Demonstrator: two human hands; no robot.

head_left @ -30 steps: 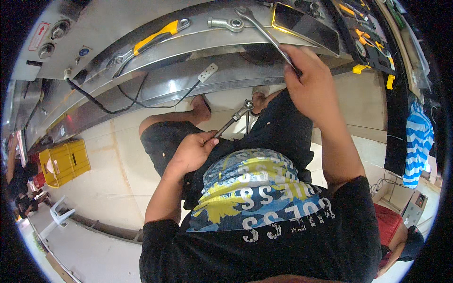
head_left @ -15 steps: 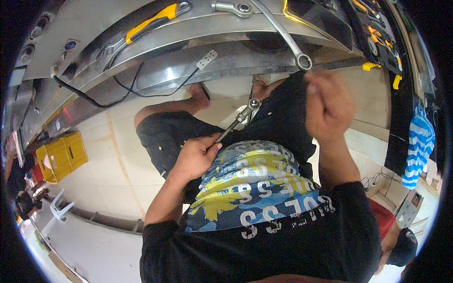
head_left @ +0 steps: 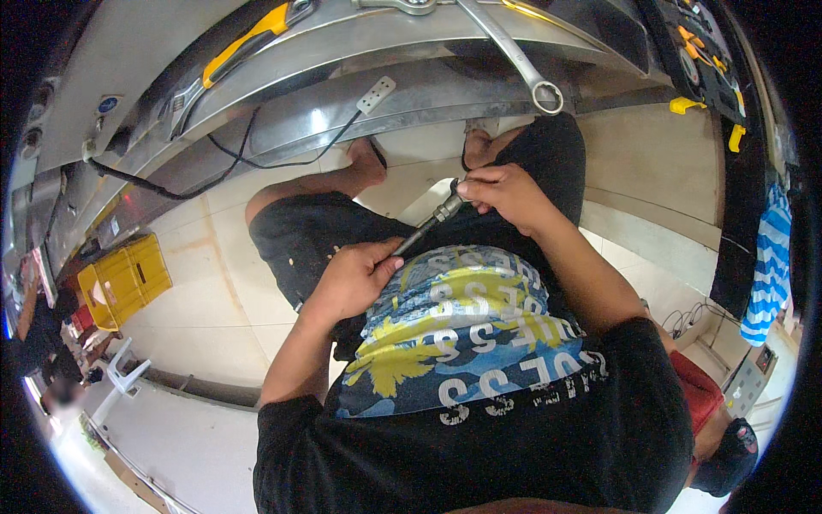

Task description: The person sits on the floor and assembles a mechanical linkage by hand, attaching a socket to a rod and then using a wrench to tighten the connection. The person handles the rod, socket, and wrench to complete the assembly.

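Observation:
A dark metal rod (head_left: 418, 238) slants up across my lap, its lower end inside my closed left hand (head_left: 353, 278). At its upper tip sits a steel rod end (head_left: 448, 208) with a nut below the head. The fingers of my right hand (head_left: 512, 197) pinch that head and hide most of its eye. Above my right hand, a combination wrench (head_left: 512, 62) lies on the metal bench with its ring end jutting past the edge. Another rod end (head_left: 414, 4), partly cut off, rests beside it.
An adjustable wrench (head_left: 244, 47) with a yellow-black handle lies on the metal bench (head_left: 368, 51). Below hangs a white power strip (head_left: 376, 95) on a black cable. A yellow crate (head_left: 124, 283) stands at left, a tool board (head_left: 702, 60) at far right. Another person (head_left: 728, 454) shows at lower right.
My right hand has come down and left from near the wrench's ring end onto the rod end's head. The left hand keeps its hold on the rod. The view has shifted slightly.

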